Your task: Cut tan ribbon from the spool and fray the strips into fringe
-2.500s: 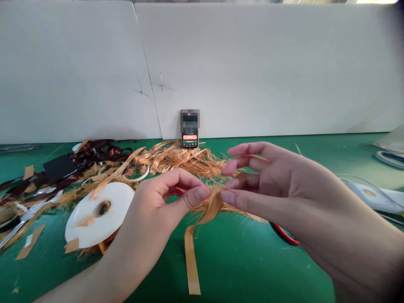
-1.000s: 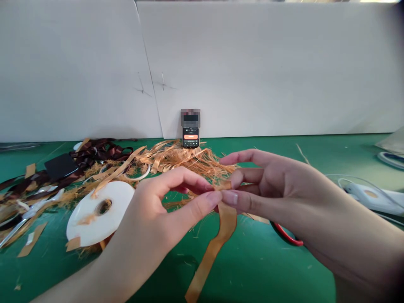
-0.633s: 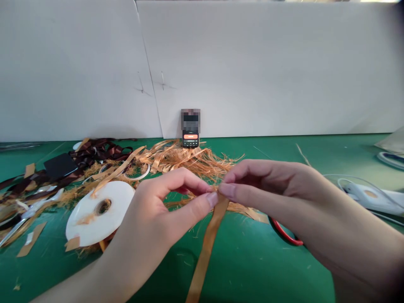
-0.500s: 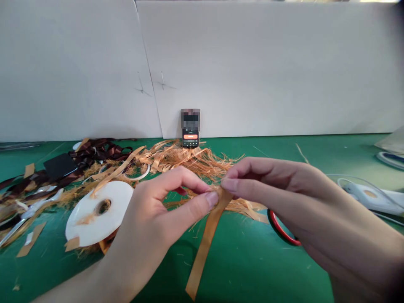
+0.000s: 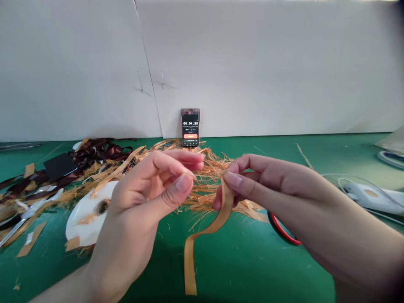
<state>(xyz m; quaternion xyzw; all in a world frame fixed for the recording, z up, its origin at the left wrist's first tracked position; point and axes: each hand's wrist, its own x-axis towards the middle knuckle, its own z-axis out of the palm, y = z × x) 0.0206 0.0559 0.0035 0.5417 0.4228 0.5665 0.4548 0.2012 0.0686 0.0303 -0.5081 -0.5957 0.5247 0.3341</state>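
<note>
Between the thumb and index finger of my right hand [image 5: 265,181] is the upper end of a tan ribbon [image 5: 189,261]. The ribbon bends below the fingers and its cut end hangs lower, above the green tabletop. My left hand [image 5: 148,193] is apart from the ribbon, to its left, with thumb and index tips pinched together. A tiny tan wisp shows at those tips, too fine to name surely. Behind both hands lies a pile of frayed orange-tan ribbon strands [image 5: 208,187]. A white ribbon spool [image 5: 85,214] is partly hidden by my left hand.
A phone [image 5: 190,130] showing a timer leans on the white board [image 5: 268,67]. Dark brown ribbons [image 5: 97,149], a black box [image 5: 60,166] and scissors [image 5: 34,208] lie at left. At right are a red-rimmed handle [image 5: 284,231] and a white power strip [image 5: 372,195].
My left hand has pulled away leftward from my right hand, and its other fingers have lifted. The ribbon, still in my right hand, now hangs in a curve instead of straight.
</note>
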